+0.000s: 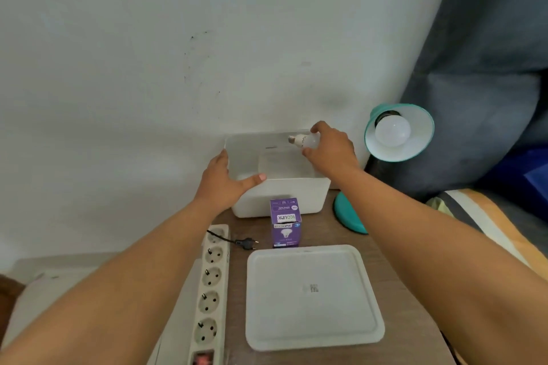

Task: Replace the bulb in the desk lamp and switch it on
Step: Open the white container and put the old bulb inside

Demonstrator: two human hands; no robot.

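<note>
My right hand [332, 151] holds a white bulb [305, 140] by its globe, screw base pointing left, over the open white box [281, 195] at the back of the table. My left hand [225, 181] grips the box's front left corner, thumb along the front rim. The teal desk lamp [400, 132] stands to the right, its shade tilted toward me with another white bulb [393, 130] screwed into it; its teal base [348, 216] rests on the table. The lamp's black plug [247, 243] lies unplugged beside the power strip [212, 284].
A purple bulb carton [286, 224] stands in front of the box. The box's white lid [312, 295] lies flat nearer me. A white wall rises behind the table; a grey curtain and a striped bed edge are at the right.
</note>
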